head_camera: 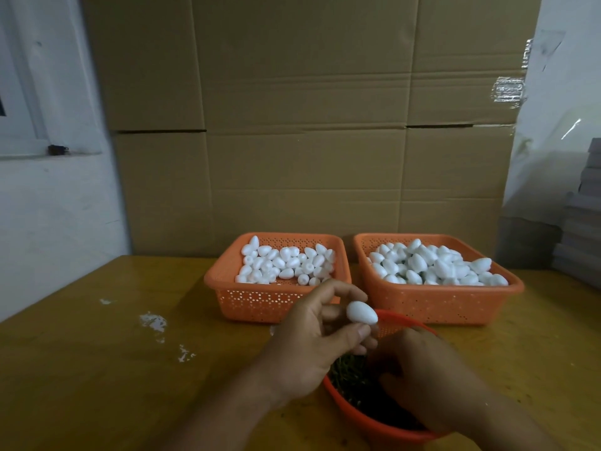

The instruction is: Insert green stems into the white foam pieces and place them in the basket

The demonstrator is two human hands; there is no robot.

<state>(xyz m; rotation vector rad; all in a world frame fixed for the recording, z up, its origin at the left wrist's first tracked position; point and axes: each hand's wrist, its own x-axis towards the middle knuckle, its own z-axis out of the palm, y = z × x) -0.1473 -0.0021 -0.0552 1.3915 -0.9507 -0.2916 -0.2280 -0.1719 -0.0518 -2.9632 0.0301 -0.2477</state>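
Left hand (312,333) sits low in the middle of the frame, fingers (349,335) curled around one white foam piece (361,311) — egg-shaped, held just above the round red bowl (354,415). Right hand (419,375) is down in that bowl over the pile of green stems (348,375), fingers bent downward, but I can't tell whether they're pinching a stem. Behind them on the yellow-brown surface (97,369) are two orange baskets side by side — the left basket (260,304) partly filled with foam pieces, the right basket (439,304) heaped with them. Cardboard boxes (309,125) fill the upper middle of the frame.
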